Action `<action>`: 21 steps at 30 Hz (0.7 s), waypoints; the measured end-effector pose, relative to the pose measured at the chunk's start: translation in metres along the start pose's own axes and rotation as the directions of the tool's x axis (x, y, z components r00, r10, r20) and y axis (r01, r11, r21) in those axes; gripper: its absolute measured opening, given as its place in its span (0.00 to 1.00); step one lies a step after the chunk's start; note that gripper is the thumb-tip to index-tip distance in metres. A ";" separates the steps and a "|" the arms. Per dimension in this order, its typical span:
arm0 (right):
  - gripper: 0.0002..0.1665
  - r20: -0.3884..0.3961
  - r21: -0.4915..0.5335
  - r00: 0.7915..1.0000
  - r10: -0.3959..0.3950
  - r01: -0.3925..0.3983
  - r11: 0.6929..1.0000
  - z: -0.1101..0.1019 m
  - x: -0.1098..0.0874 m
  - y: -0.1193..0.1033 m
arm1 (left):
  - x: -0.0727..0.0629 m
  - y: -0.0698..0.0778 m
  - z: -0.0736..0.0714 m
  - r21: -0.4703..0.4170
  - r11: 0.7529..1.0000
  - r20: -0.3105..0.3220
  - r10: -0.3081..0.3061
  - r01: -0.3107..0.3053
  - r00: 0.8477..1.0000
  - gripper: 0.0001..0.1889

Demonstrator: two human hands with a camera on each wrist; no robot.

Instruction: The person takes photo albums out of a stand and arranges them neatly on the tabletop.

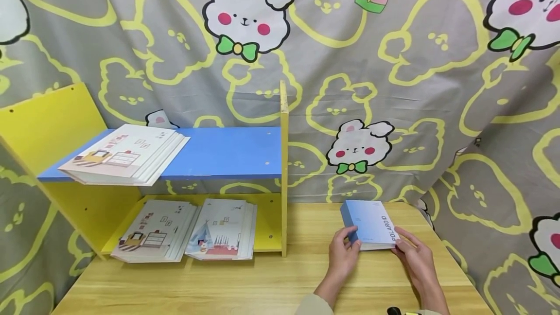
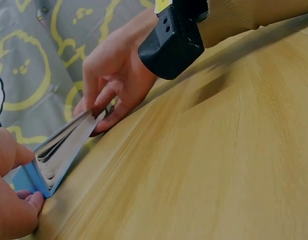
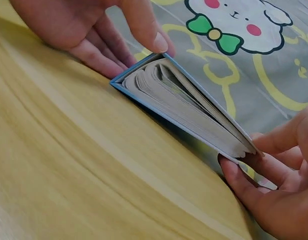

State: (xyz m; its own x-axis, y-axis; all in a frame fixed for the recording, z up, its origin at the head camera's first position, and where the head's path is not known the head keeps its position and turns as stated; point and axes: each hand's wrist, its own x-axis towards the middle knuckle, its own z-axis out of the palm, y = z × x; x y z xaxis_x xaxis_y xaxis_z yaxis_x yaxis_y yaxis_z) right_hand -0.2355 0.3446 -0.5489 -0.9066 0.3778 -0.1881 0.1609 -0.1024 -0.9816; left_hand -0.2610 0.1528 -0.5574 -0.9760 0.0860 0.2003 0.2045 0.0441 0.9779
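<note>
Grey fabric (image 1: 302, 186) hangs behind and to both sides of the work area, with visible folds; its print comprises yellow rabbit outlines, white rabbit faces with green bows, and cake slices. A table (image 1: 297, 283) of light wood grain stands before it. On the table's left portion stands a shelf unit: yellow left panel (image 1: 57, 120), yellow right panel (image 1: 284, 159), blue upper shelf (image 1: 236, 152), yellow lower shelf (image 1: 268, 227). Small dark spots mark the left panel. Lighting over the table is fairly even.
</note>
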 end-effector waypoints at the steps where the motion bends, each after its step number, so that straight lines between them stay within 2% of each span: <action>1: 0.32 -0.009 -0.023 1.000 -0.006 0.006 1.000 0.000 0.001 0.000 | 0.000 0.000 0.000 -0.002 1.000 0.001 -0.002 0.002 1.000 0.17; 9: 0.31 -0.027 -0.245 0.998 -0.056 0.047 0.968 0.000 0.001 -0.005 | 0.003 0.004 0.003 0.019 1.000 0.000 0.017 -0.017 1.000 0.16; 16: 0.31 -0.014 -0.256 0.997 -0.072 0.066 0.965 -0.002 -0.001 -0.006 | 0.001 0.005 0.007 0.026 1.000 -0.023 0.014 -0.014 1.000 0.16; 18: 0.30 -0.030 -0.260 0.995 -0.093 0.082 0.962 -0.003 -0.001 -0.004 | 0.000 0.004 0.008 0.012 1.000 -0.010 0.014 -0.014 1.000 0.17; 21: 0.28 -0.058 -0.283 0.989 -0.136 0.115 0.952 -0.004 -0.003 -0.001 | -0.002 0.003 0.011 -0.020 1.000 0.020 -0.024 0.025 0.999 0.18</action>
State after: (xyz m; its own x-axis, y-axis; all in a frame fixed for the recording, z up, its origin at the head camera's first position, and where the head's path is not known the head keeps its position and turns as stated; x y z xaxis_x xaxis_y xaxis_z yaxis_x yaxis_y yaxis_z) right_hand -0.2319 0.3470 -0.5479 -0.8957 0.4413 -0.0540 0.1597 0.2059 -0.9655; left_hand -0.2573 0.1639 -0.5552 -0.9789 0.1052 0.1751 0.1788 0.0266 0.9835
